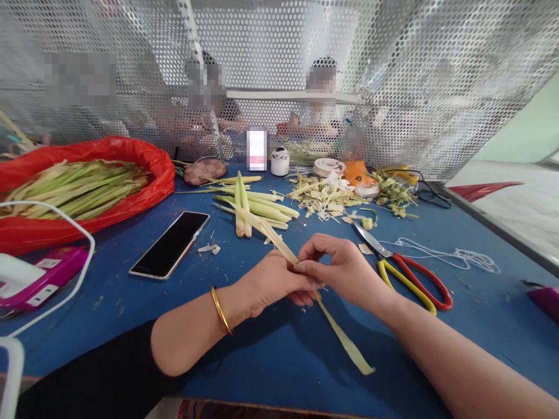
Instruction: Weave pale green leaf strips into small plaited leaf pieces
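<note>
My left hand (283, 278), with a gold bangle at the wrist, is closed around a long pale green leaf strip (345, 339). One end of the strip points up and away toward a small pile of cut stalks (266, 208); the other hangs down toward the table's front. My right hand (334, 265) pinches at the same place, thumb and forefinger together on the strip just above my left thumb. The fingers partly hide the middle of the strip. Scissors (402, 267) with one red and one yellow handle lie partly spread beside my right wrist.
A red plastic bag (161, 192) full of long leaves stands left, near a dark phone (172, 244) and a purple power strip (48, 273). Trimmings (323, 195), a tape roll (328, 167), thread (458, 256) and a white jar (280, 162) lie behind. Perforated mesh (271, 52) separates two people opposite.
</note>
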The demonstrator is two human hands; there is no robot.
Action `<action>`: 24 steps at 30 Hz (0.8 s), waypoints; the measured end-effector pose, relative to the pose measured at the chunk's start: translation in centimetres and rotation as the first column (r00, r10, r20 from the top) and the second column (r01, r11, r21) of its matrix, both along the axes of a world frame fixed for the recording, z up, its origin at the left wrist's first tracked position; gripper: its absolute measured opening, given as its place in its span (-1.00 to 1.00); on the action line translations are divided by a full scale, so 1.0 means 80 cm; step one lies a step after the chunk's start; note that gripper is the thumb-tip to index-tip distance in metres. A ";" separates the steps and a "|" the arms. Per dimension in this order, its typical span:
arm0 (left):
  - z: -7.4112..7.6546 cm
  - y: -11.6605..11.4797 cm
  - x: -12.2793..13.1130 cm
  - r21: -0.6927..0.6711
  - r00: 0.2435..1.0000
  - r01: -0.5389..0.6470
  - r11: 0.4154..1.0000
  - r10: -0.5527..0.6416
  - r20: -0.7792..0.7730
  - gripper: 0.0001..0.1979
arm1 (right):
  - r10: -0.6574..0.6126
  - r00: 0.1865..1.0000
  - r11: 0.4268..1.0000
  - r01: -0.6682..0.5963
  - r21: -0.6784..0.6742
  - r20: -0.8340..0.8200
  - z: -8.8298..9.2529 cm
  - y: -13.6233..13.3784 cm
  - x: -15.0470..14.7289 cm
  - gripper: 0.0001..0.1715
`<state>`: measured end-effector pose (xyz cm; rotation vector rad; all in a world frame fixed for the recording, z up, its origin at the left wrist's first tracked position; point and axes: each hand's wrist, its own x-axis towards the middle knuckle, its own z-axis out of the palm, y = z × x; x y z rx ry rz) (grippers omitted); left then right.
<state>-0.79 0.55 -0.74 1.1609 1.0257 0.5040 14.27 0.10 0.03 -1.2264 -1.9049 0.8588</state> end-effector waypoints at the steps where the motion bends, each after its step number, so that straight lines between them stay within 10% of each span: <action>1: 0.001 0.000 0.001 0.003 1.000 -0.003 1.000 0.003 -0.007 -0.91 | -0.002 1.000 1.000 0.002 0.002 0.000 -0.001 0.000 -0.001 -0.84; 16: 0.000 0.000 -0.003 -0.036 1.000 0.008 0.999 -0.008 0.007 -0.89 | -0.096 0.995 0.995 0.094 -0.042 -0.038 -0.007 0.006 -0.001 -0.85; 24: 0.012 0.013 -0.008 -0.109 0.975 -0.173 0.979 0.186 0.124 -0.76 | 0.146 0.988 0.973 -0.133 -0.191 0.054 0.013 0.019 0.034 -0.68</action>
